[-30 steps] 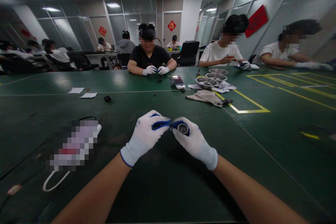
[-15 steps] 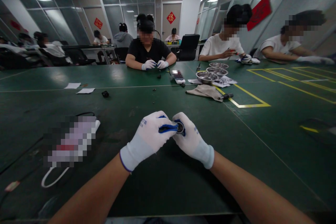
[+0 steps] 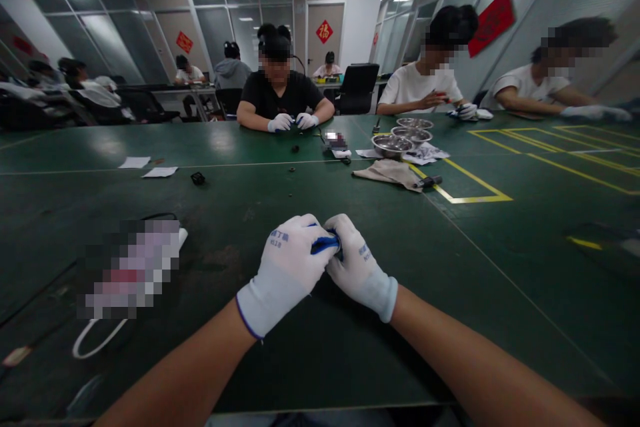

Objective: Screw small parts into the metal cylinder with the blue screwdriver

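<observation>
My left hand (image 3: 296, 250) and my right hand (image 3: 355, 260), both in white knit gloves with blue palms, meet above the green table in the middle of the view. Their fingers are closed together around a small round metal part (image 3: 333, 236), of which only a sliver shows now. The left thumb and fingers press on it from the left, and the right fingers curl around it from the other side. Its exact kind cannot be made out.
A blurred-out device with a white strap (image 3: 103, 340) lies at the left. Beyond my hands are a small black part (image 3: 198, 178), white papers (image 3: 161, 172), a beige cloth (image 3: 387, 172), a dark tool (image 3: 428, 182) and steel bowls (image 3: 393, 145). Co-workers sit across the table.
The gloved hands have turned slightly, and the fingers now cover the round part's open face that showed before. The view has shifted a little.
</observation>
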